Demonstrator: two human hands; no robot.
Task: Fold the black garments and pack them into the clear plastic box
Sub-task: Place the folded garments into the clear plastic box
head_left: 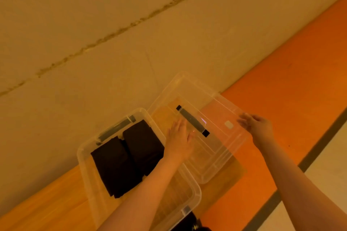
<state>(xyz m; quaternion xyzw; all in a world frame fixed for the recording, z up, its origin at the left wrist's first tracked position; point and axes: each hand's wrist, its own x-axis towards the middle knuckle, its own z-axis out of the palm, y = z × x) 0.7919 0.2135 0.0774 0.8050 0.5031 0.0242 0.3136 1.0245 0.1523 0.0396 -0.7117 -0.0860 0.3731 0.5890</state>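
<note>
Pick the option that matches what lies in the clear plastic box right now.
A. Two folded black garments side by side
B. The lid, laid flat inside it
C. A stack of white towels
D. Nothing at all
A: two folded black garments lie side by side in the far part of the clear plastic box, while both hands hold the clear lid beside it.

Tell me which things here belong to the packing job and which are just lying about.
Job:
- clear plastic box
- two folded black garments inside it
- clear lid, left hand under it, right hand gripping its edge

Lying about:
- dark item at the bottom edge, unclear what
</note>
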